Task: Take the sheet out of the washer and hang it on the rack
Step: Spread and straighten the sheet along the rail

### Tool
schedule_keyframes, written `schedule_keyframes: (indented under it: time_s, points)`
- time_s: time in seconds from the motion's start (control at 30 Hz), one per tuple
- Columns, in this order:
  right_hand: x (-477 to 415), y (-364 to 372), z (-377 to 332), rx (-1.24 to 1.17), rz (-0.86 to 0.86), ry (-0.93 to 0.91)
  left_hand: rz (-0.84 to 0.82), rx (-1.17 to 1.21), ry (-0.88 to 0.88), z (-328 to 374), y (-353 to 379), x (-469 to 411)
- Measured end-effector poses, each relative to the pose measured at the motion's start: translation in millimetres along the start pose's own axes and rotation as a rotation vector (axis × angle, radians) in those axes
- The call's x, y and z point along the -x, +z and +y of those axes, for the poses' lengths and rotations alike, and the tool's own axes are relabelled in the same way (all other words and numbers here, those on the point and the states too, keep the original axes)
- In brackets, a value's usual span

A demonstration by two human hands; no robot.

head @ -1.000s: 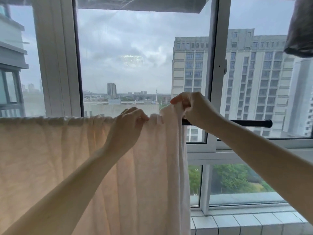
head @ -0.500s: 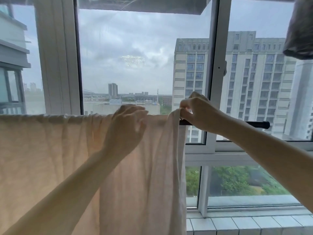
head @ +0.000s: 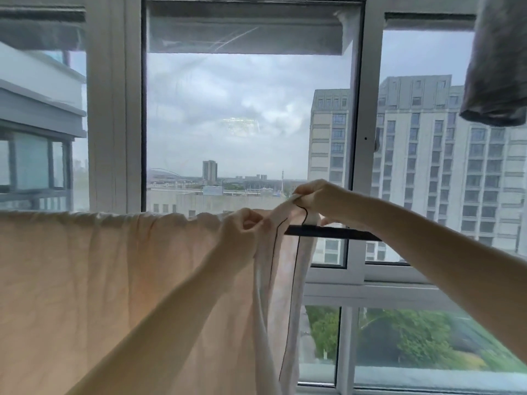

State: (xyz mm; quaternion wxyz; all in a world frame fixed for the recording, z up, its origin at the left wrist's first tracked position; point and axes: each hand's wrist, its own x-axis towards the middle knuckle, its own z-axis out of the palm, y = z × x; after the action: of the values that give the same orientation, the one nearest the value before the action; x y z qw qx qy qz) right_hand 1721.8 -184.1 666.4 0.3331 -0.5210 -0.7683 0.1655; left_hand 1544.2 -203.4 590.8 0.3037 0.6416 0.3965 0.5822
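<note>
Obs.: pale peach, crinkled cloth sheet (head: 99, 280) hangs over the thin black metal rail (head: 328, 232) of the rack. It fills the lower left of the frame up to centre, and bare rail shows only right of centre. The sheet's end edge, marked by a dark seam line, is bunched into a narrow fall at lower centre.

Left hand (head: 245, 232), centre: fingers curled, pinching the top fold of the sheet at rail height.
Right hand (head: 316, 198), just right of centre: fingers closed on the corner of the end edge, held just above the rail.

Handling (judged): light, limp, and thin enough to let daylight through. No stiffness, so it follows whatever pulls it. Probably damp, so it may cling to itself and drag on the rail rather than slide. Best hold is the seamed edge and the top fold, drawn apart along the rail toward its bare end to open the bunched part. Uneven overhang could let it slip off.

Also: dark grey garment (head: 496, 67) hangs upper right; white window frame (head: 114, 109) behind.
</note>
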Motion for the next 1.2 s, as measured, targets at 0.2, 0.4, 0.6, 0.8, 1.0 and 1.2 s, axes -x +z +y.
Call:
schedule_keyframes:
  time_s: [0.2, 0.4, 0.6, 0.8, 1.0, 1.2]
  points:
    - [0, -27, 14, -0.014, -0.216, 0.023, -0.015, -0.014, -0.028, 12, 18, 6]
    - [-7, -42, 36, 0.228, -0.3, -0.104, 0.056, -0.463, 0.27, 8, 36, 20]
    - [-17, -53, 71, 0.17, -0.259, -0.158, 0.07, -0.757, 0.393, 2, 46, 27]
    - [-13, -83, 111, 0.094, -0.349, -0.207, 0.165, -0.692, 0.332, -1, 65, 27]
    - [-17, -92, 153, 0.068, -0.277, -0.189, 0.107, -0.756, 0.298, -19, 93, 37]
    - [-19, -92, 197, -0.405, -0.529, -0.061, 0.084, -0.78, 0.256, -41, 102, 44]
